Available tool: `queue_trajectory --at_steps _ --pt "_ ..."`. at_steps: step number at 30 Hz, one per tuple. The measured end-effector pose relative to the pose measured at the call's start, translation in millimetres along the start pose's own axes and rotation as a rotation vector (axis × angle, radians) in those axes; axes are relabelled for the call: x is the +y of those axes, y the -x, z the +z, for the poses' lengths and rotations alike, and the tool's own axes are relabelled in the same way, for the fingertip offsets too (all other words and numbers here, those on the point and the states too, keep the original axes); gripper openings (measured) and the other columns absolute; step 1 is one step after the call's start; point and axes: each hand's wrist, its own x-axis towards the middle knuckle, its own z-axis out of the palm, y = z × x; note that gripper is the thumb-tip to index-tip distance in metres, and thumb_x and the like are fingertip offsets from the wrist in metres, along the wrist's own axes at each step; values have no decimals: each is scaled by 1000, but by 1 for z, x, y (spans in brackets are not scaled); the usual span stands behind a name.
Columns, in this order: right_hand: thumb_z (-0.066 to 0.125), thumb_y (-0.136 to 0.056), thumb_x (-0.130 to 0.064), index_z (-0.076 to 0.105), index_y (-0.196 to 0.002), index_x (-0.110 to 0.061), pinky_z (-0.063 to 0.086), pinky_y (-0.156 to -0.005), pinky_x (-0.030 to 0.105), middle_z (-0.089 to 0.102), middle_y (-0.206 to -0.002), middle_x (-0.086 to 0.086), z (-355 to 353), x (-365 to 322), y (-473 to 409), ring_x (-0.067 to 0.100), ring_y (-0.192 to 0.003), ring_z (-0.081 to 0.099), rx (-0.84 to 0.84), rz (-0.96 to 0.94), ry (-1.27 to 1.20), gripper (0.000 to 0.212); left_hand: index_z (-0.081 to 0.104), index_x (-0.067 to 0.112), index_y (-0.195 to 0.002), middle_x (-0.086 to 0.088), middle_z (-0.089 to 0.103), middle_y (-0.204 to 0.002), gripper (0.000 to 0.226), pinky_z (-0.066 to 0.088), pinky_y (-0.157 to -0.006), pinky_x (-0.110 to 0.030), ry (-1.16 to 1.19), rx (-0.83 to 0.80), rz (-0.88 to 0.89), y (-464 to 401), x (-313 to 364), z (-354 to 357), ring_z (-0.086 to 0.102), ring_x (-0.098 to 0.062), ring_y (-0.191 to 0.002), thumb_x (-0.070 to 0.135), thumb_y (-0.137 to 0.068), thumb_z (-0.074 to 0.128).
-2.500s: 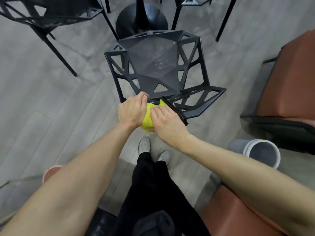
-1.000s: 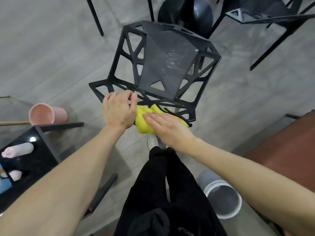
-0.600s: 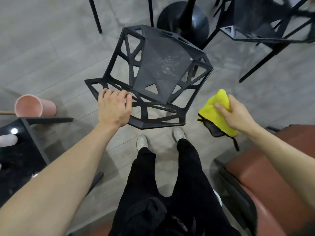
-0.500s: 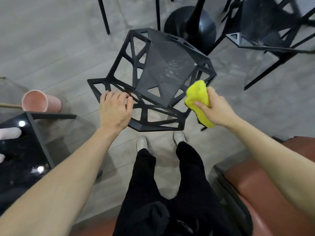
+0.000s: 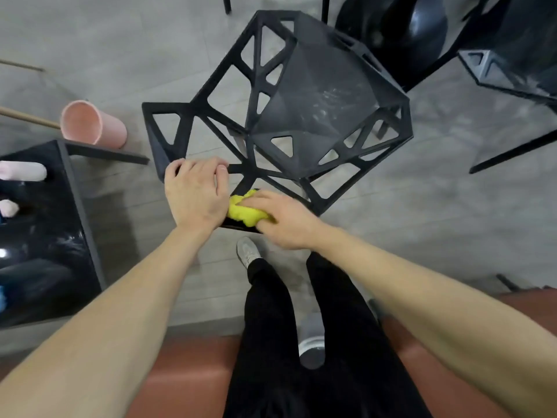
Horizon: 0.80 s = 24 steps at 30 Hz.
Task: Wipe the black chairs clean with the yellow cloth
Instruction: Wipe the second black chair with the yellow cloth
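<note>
A black chair (image 5: 313,95) with a faceted seat and open triangular struts stands in front of me, its backrest top edge nearest my body. My left hand (image 5: 194,194) rests on that top edge with fingers curled over the strut. Beside it my right hand (image 5: 281,218) presses the yellow cloth (image 5: 242,211) onto the same edge, fingers fairly flat on top; most of the cloth is hidden under it. A second black chair (image 5: 518,64) is at the upper right.
A pink bin (image 5: 90,123) lies on the grey floor at left, by a wooden stick. A black glossy table (image 5: 45,236) with pale bottles is at the left edge. A round black table base (image 5: 404,22) stands behind the chair. Brown seating (image 5: 187,372) and a grey bin (image 5: 312,342) are near my legs.
My right hand lifted the cloth off the backrest, swung it out to the right, then brought it back onto the top edge next to my left hand, which stayed on the chair.
</note>
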Motion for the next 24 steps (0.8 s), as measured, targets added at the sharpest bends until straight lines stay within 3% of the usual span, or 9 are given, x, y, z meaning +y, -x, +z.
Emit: queue_trajectory --at_steps 3,6,8,10,12,14,16,20,24 --pt "45 -86 -4 66 -140 -27 45 -105 32 60 -140 -4 -1 8 1 21 -128 56 -54 -120 32 61 79 25 -97 7 80 -98 34 44 -108 -45 15 1 1 0 -5 -1 67 -21 -95 24 -106 46" --pt "45 -87 1 70 -131 -28 45 -86 29 68 -124 -4 -64 72 24 24 -121 61 -98 109 220 57 79 26 -97 8 80 -99 35 43 -108 -45 5 -4 -11 0 -1 -2 67 -20 -95 24 -106 45" --pt "52 -91 -12 66 -128 -35 46 -80 32 69 -109 -7 -95 97 39 24 -108 62 124 306 145 45 79 26 -97 8 80 -97 35 43 -108 -45 4 -10 -12 -1 -3 -1 67 -21 -95 24 -106 45" --pt "60 -91 -35 63 -114 -48 48 -86 36 69 -100 -13 -86 100 41 24 -103 64 267 312 -20 26 79 26 -97 7 80 -94 35 43 -107 -44 -6 -6 -22 0 -3 -2 66 -21 -93 23 -106 46" --pt "66 -95 -55 60 -122 -60 44 -102 30 69 -120 -25 -47 93 41 13 -123 61 79 267 -108 28 79 26 -97 7 79 -93 34 43 -106 -44 -7 -5 -15 1 -3 -2 66 -21 -92 22 -105 46" --pt "54 -95 -78 46 -148 -62 20 -124 27 37 -164 -30 -12 90 47 -1 -156 26 -95 209 -160 56 79 26 -96 8 80 -94 35 43 -106 -44 3 -4 -12 1 -3 -3 66 -20 -92 22 -105 46" --pt "38 -92 -89 50 -138 -69 10 -127 30 14 -172 -31 -2 94 45 -9 -157 6 -82 242 -256 51 80 26 -96 8 80 -94 35 43 -106 -44 3 1 -21 1 -3 -3 66 -20 -92 21 -105 46" --pt "45 -101 -73 57 -149 -44 20 -129 37 31 -171 -9 8 99 24 8 -159 18 128 400 -166 57 80 27 -96 7 80 -91 35 42 -106 -43 -2 -2 -22 0 -1 -3 65 -20 -90 21 -105 46" --pt "35 -99 -76 64 -142 -38 39 -117 47 55 -142 1 22 53 14 25 -138 39 218 324 40 64 80 27 -96 8 80 -92 37 42 -106 -43 8 -7 -26 1 -4 -3 65 -19 -91 23 -105 45"
